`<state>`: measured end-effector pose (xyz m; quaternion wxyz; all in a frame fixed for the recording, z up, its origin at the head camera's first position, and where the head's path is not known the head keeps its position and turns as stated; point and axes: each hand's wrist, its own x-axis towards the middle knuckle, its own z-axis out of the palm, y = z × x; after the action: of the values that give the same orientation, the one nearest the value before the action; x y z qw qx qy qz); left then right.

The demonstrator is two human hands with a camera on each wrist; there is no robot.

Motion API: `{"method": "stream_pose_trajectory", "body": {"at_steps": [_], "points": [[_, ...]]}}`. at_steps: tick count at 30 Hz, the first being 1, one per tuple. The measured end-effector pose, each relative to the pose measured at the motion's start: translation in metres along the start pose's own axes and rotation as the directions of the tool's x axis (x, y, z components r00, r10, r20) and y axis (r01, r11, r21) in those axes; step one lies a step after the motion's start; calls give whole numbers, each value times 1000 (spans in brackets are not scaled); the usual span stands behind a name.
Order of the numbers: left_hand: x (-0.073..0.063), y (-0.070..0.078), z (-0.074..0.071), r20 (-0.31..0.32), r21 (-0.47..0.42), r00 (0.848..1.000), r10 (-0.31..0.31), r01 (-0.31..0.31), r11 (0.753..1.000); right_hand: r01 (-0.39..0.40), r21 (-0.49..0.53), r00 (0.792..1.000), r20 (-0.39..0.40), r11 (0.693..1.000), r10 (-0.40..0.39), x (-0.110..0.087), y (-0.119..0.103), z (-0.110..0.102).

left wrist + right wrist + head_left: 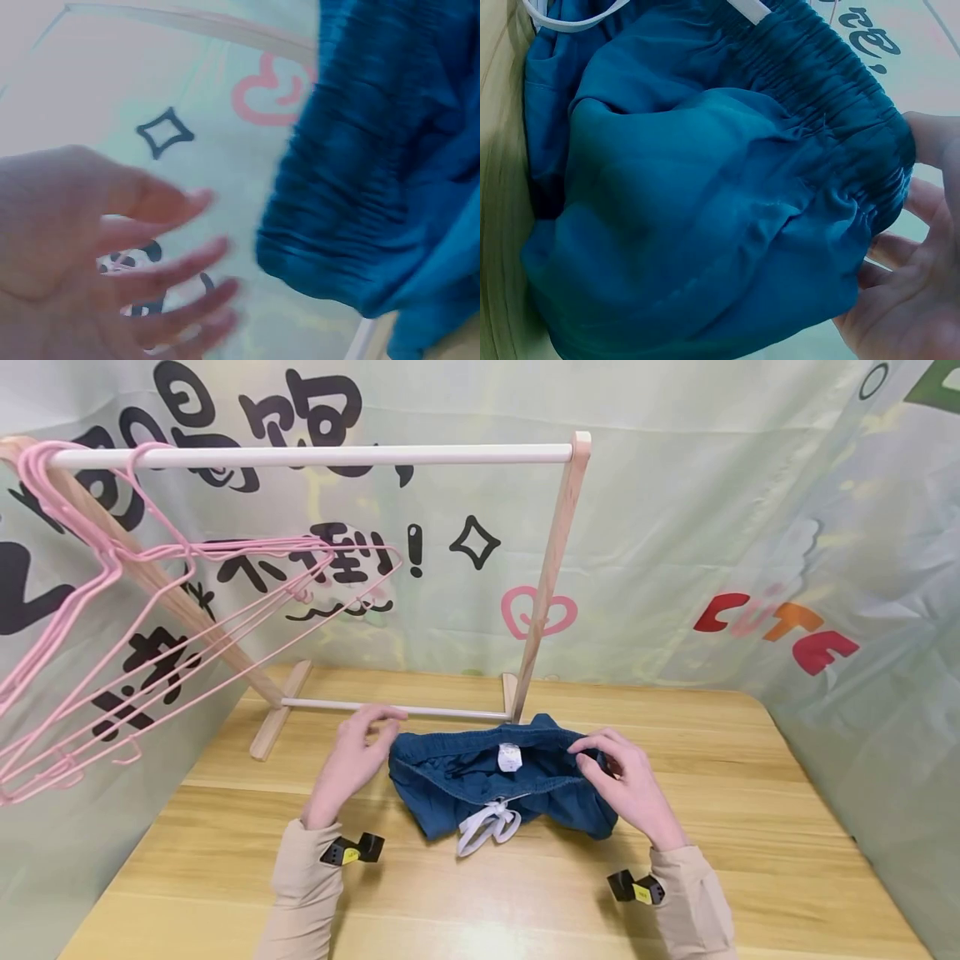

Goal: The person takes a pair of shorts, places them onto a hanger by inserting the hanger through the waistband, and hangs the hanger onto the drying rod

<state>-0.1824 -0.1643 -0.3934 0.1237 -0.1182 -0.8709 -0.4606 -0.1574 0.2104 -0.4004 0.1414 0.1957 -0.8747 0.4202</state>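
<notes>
A pair of dark blue shorts (pixel 442 806) sits on the table with its elastic waistband spread toward me. A white label (pixel 509 757) shows inside, and a white drawstring (pixel 489 827) is tied in a bow at the front. At the waistband's right end my right hand (pixel 626 781) grips the gathered edge; in the right wrist view some of its fingers (pixel 926 199) pass behind the cloth. My left hand (pixel 354 764) is beside the left end, fingers loosely bent and holding nothing. The left wrist view shows a gap between that hand (pixel 142 255) and the waistband (pixel 322 202).
Behind the shorts stands a wooden rack with a white top rail (pixel 315 457) and a low white bar (pixel 397 708). Several pink hangers (pixel 187 553) hang at the rail's left end, reaching out over the table's left side. A printed cloth backdrop (pixel 660 527) surrounds the wooden table (pixel 750 827).
</notes>
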Motion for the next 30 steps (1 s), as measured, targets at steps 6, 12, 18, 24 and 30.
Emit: {"method": "stream_pose_trajectory", "body": {"at_steps": [6, 12, 18, 24, 30], "points": [[1, 8, -9, -401, -117, 911, 94, -153, 981, 13, 3, 1000, -4, 1000, -13, 0, 0, 0], [0, 12, -21, -648, -34, 743, 165, -244, 969, 16, -1, 1000, -6, 1000, -16, 0, 0, -1], [-3, 19, -37, -750, 151, 600, 279, -255, 955, 10, 8, 1000, 10, 1000, -10, 0, 0, -1], [-9, 32, -52, -782, 281, 506, 365, -238, 930, 15, 12, 1000, 8, 1000, -16, 0, 0, -1], [-16, 39, -65, -808, 337, 457, 373, -162, 928, 20, 12, 1000, 10, 1000, -20, 0, 0, -1]]}}
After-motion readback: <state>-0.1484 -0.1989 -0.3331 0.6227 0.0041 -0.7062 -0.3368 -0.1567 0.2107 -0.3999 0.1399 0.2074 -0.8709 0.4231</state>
